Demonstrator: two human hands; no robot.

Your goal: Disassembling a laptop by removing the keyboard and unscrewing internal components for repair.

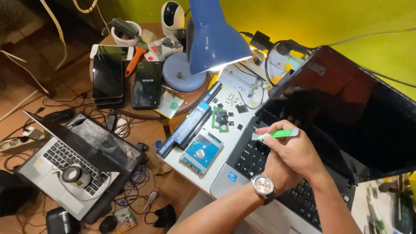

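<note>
Right hand (294,151): closed around a small green and white tube (277,134), pinched between thumb and fingers, its white tip pointing left – held over the far end of the keyboard.
Left hand (277,167): tucked under and against the right one; whether it grips anything I cannot tell. A round wristwatch (263,185) sits on its wrist.
Tube: above the open black laptop (338,112), just in front of the dark screen and over the upper keys, clear of the keyboard itself.
Black laptop: at the right end of the white desk (236,125), lid up, screen off.
Hard drive (201,151): blue-topped, flat on the desk near its front left corner, just left of the laptop.
Battery (189,121): long black bar lying slantwise along the desk's left edge, next to the hard drive.
Loose parts: small black chips (227,115) and a green board scattered mid-desk, behind the hard drive.
Lamp (212,39): blue, lit, its shade leaning over the desk's back left corner – its base rests on the round wooden table (143,113).
Round table: also carries several dark phones (147,83), one showing a timer, a white cup (125,34) and an orange-handled brush (134,58).
Floor, left: a second laptop (73,164), silver, open, with a roll of tape (76,175) on its palm rest; cables tangle around it.
</note>
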